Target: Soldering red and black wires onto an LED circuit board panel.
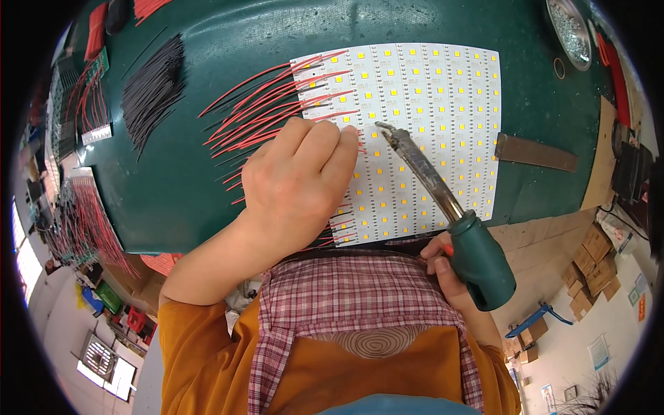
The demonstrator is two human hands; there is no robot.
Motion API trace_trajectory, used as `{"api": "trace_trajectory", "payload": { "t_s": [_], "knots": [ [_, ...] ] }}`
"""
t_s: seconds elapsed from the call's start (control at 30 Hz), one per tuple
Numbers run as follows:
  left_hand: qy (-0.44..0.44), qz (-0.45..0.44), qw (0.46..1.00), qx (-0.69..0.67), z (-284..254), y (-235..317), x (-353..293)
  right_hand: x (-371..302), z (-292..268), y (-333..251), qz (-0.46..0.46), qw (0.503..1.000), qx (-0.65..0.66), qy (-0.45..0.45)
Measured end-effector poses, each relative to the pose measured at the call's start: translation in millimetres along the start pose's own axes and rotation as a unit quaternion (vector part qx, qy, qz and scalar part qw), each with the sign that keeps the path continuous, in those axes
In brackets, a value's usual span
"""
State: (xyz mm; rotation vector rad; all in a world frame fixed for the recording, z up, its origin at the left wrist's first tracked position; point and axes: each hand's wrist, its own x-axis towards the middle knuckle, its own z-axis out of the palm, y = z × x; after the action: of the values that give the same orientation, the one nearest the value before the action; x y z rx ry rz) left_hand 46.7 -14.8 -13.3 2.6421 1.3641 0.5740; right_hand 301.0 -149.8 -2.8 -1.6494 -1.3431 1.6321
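A white LED panel [443,138] with rows of yellow chips lies on the green table. Red and black wires [242,131] run out past its left edge, their ends resting on the panel's left columns. My left hand [297,180] is over that edge with curled fingers pinched together; what they grip, if anything, is hidden. In my right hand [446,266], at the panel's near edge, is a soldering iron [487,266] with a green handle. The iron's bent tip is above the panel, just right of my left fingertips.
A bundle of black wires [153,90] lies at the left. Wired boards [95,200] are stacked by the table's left edge. Right of the panel sits a flat brown bar [536,152]. A metal bowl [570,33] of small bits stands far right, near a ring [559,68].
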Motion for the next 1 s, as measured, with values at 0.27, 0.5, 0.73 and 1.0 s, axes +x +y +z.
{"api": "trace_trajectory", "payload": {
  "t_s": [0.27,0.5,0.73,1.0],
  "knots": [
    [0.038,0.025,0.999,-0.001,3.8,-6.8,-1.5,-6.7,7.6,6.3,0.03,0.99,0.104,0.091],
    [0.042,0.047,0.998,-0.021,6.3,2.2,-14.1,-13.9,-1.2,27.0,-0.03,0.994,-0.109,-0.012],
    [-0.003,0.005,1.0,-0.018,1.5,8.7,-11.5,-8.4,1.3,21.5,-0.072,0.986,-0.152,-0.009],
    [0.026,0.046,0.999,-0.001,8.1,2.5,-13.3,-12.1,-1.8,25.8,-0.038,0.984,-0.173,-0.025]
  ]
}}
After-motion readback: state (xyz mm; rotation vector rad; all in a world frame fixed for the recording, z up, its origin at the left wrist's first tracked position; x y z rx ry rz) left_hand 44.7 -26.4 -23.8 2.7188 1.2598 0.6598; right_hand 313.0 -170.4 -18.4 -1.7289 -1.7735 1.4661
